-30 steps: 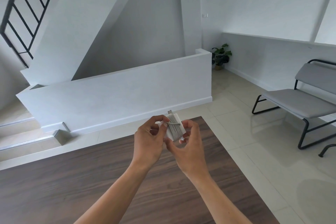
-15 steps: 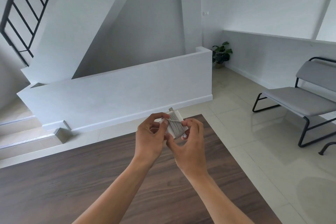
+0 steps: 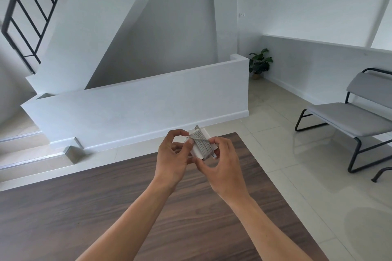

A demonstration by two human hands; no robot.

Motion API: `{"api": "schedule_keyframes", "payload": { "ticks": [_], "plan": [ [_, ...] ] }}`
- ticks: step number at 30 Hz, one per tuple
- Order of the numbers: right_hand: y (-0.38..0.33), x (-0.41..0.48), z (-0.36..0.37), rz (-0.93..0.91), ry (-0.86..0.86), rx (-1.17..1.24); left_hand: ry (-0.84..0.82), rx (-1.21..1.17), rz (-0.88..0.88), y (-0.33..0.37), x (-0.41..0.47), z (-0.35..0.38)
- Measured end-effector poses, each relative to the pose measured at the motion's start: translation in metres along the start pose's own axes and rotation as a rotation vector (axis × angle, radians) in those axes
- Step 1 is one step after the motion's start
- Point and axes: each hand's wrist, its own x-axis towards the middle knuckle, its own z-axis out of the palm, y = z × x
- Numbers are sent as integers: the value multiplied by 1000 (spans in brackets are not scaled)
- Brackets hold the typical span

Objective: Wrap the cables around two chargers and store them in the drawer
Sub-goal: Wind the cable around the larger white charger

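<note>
A white square charger point(image 3: 196, 150) is held in the air above the far edge of the dark wooden table point(image 3: 106, 207). A grey cable point(image 3: 201, 144) is wound around its middle in several turns, with one strand crossing the coil diagonally. My left hand point(image 3: 172, 159) grips the charger's left side, thumb and forefinger pinching the cable at the top. My right hand point(image 3: 222, 163) holds the right side with its fingertips on the coil and the cable's loose end. A plug tip sticks out at the charger's top. No second charger and no drawer are in view.
Beyond the table lie a white low wall point(image 3: 137, 108) and steps point(image 3: 31, 154) going down on the left. A grey bench with a black frame point(image 3: 350, 116) stands on the tiled floor to the right. A potted plant point(image 3: 259, 63) sits in the far corner.
The two hands and the charger have stayed in nearly the same place. The fingers have shifted slightly on the coil as the last strand is laid across it.
</note>
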Motion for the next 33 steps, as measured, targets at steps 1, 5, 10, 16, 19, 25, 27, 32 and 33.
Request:
{"api": "schedule_keyframes", "payload": {
  "ticks": [1,5,10,16,19,25,27,32,33],
  "plan": [
    [0,0,0,5,-2,-2,-3,-5,-1,0,0,-1],
    [2,-4,4,17,-8,-8,-4,21,2,-4,0,-3],
    [2,-4,8,43,-5,7,3,16,-12,-6,0,-5],
    [-3,-6,11,64,-44,43,35,28,11,-3,1,-4],
    [-4,-6,12,94,-47,57,42,34,23,-1,1,-6],
    [-7,-1,16,71,28,59,27,12,26,1,0,-5],
    [-9,1,17,84,16,55,31,17,30,1,1,-7],
    [-11,2,19,98,13,59,48,-54,-11,1,1,-10],
    [-12,2,20,90,13,61,53,-74,-20,2,0,-10]
  ]
}}
